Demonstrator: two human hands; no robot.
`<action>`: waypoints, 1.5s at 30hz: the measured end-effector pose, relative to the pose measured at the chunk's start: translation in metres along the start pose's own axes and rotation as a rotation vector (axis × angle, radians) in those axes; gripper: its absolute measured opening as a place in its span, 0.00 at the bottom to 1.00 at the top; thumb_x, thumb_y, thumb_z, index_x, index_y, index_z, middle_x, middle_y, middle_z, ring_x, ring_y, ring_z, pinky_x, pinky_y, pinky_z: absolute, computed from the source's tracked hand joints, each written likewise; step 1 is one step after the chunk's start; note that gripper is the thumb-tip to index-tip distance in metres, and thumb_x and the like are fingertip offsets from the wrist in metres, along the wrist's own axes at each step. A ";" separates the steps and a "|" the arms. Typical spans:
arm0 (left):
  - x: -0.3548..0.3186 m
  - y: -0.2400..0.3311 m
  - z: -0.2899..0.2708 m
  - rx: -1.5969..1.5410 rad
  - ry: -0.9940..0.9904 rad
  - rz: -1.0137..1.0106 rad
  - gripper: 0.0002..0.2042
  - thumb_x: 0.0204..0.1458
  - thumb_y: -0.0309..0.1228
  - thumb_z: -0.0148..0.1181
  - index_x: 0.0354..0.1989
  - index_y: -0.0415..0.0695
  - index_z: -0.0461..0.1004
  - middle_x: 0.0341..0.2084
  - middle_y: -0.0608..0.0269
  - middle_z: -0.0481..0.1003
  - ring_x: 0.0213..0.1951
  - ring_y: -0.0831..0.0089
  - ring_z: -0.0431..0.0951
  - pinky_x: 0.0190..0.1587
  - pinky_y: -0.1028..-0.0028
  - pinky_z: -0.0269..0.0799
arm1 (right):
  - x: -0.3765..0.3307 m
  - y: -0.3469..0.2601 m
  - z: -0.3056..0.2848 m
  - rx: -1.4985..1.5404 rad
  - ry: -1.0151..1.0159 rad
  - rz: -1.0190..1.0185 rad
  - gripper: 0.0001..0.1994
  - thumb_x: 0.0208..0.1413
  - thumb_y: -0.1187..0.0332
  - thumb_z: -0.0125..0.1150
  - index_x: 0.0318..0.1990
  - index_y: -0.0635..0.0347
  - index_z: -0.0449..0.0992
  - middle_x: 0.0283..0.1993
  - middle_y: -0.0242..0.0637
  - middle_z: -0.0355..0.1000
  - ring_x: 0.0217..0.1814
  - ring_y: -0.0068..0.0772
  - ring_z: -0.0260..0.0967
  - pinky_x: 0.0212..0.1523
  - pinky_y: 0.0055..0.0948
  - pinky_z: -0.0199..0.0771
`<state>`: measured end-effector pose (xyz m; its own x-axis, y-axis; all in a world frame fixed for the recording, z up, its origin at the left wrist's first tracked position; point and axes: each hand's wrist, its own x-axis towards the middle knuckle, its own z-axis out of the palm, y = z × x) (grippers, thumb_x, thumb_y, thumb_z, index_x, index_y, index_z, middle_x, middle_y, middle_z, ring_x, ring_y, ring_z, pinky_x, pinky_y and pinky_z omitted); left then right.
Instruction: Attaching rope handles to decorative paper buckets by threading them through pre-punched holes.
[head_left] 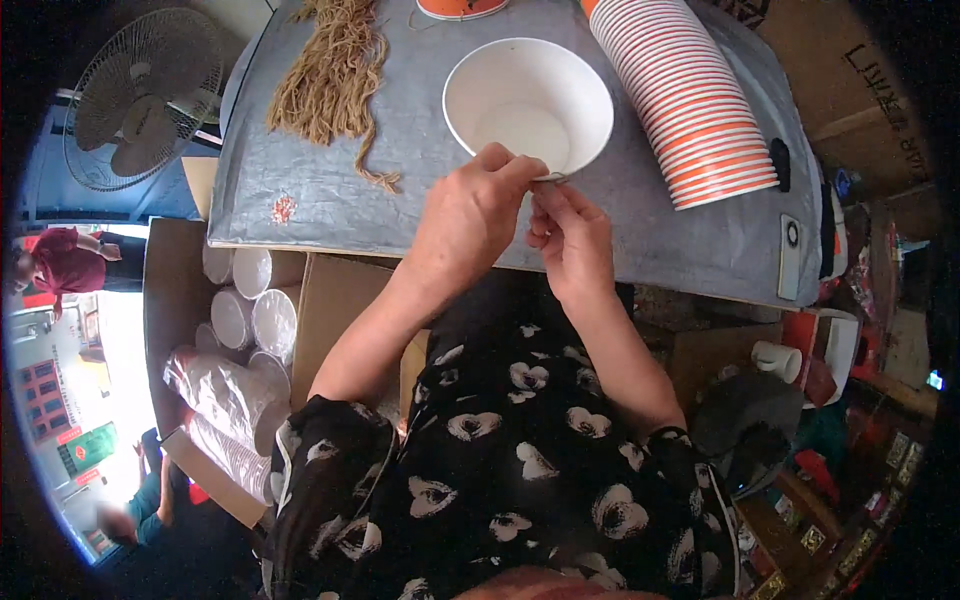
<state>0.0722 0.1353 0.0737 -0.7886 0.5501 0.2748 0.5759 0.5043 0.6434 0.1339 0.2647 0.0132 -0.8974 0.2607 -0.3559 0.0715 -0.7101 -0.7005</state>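
White paper bowl [528, 105] sits mouth-up near the surface [320, 190] near edge, open grey room to its left. Left hand [470, 215] and right hand [572, 235] both pinch its near rim. Nested cup stack [690, 95] lies right.

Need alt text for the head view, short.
Left hand and right hand pinch the near rim of a white paper bowl on a grey table cover, between tan twine strands and a stack of orange-striped paper bowls.

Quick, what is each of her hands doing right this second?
Left hand: closed, fingers pinching the near rim of the white paper bowl.
Right hand: fingertips pinched at the same rim; what they grip cannot be told.
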 end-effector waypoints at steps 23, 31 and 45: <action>0.004 -0.038 -0.039 0.031 0.045 0.059 0.19 0.47 0.12 0.55 0.46 0.44 0.80 0.32 0.56 0.78 0.29 0.66 0.80 0.33 0.70 0.77 | 0.016 -0.008 -0.003 -1.134 -0.188 -0.811 0.05 0.43 0.76 0.65 0.27 0.64 0.75 0.64 0.50 0.67 0.66 0.53 0.64 0.67 0.46 0.59; 0.004 -0.043 -0.045 0.106 0.029 0.043 0.13 0.52 0.16 0.58 0.43 0.43 0.80 0.35 0.56 0.80 0.33 0.58 0.82 0.35 0.65 0.77 | 0.005 -0.024 -0.015 -0.647 -0.486 -0.206 0.05 0.56 0.73 0.61 0.32 0.66 0.75 0.33 0.34 0.79 0.36 0.22 0.73 0.40 0.25 0.73; 0.055 0.010 -0.057 -0.420 -0.741 0.037 0.10 0.64 0.28 0.51 0.46 0.37 0.74 0.27 0.56 0.79 0.25 0.71 0.82 0.27 0.70 0.76 | -0.035 -0.093 0.018 -1.134 -0.538 -0.544 0.05 0.51 0.79 0.65 0.33 0.65 0.74 0.34 0.31 0.73 0.25 0.17 0.66 0.26 0.21 0.66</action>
<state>0.0222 0.1331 0.1358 -0.3419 0.9286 -0.1440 0.3552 0.2695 0.8951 0.1513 0.3102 0.1021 -0.9647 -0.1369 0.2250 -0.2612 0.3876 -0.8840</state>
